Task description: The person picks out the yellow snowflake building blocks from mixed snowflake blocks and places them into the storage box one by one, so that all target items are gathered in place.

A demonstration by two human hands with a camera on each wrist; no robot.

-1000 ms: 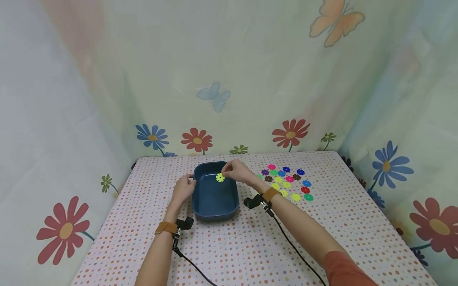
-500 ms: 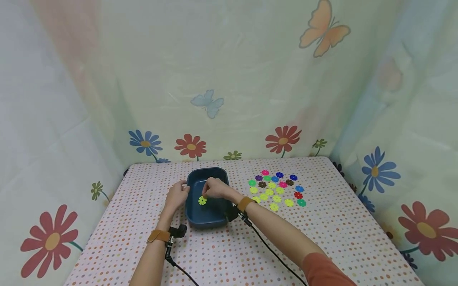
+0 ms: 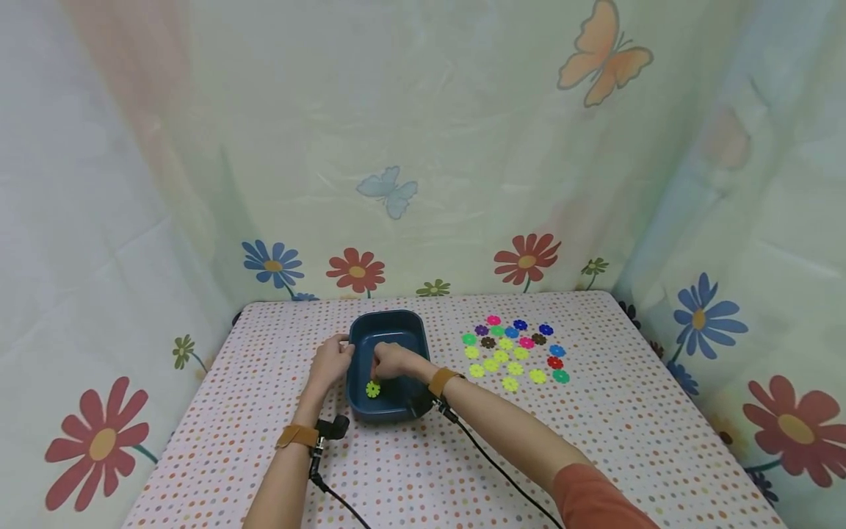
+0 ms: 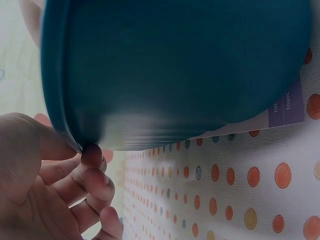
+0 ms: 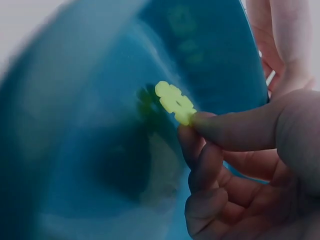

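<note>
A dark blue rectangular bin (image 3: pixel 391 405) stands on the dotted table cover. My left hand (image 3: pixel 330 361) pinches its left rim between thumb and fingers; the left wrist view shows the bin's outer wall (image 4: pixel 175 65) close up, the thumb on one side of the rim. Inside the bin, my right hand (image 3: pixel 395 360) reaches down with a yellow flower-shaped disc (image 5: pixel 175 102) pinched at one edge between thumb and index finger. The disc is tilted close over the bin floor, where a dark reflection of it shows. To the right lie loose flower-shaped discs (image 3: pixel 515 368) in several colours.
A printed label with a purple edge (image 4: pixel 287 105) shows by the bin's base in the left wrist view. Cameras on straps sit at both wrists, each with a black cable (image 3: pixel 492 459). A curtain (image 3: pixel 463 184) with flowers and butterflies surrounds the table.
My right hand has carried the yellow disc from above the bin's far right rim down and left into the bin, nearer its front. My left hand stays on the rim.
</note>
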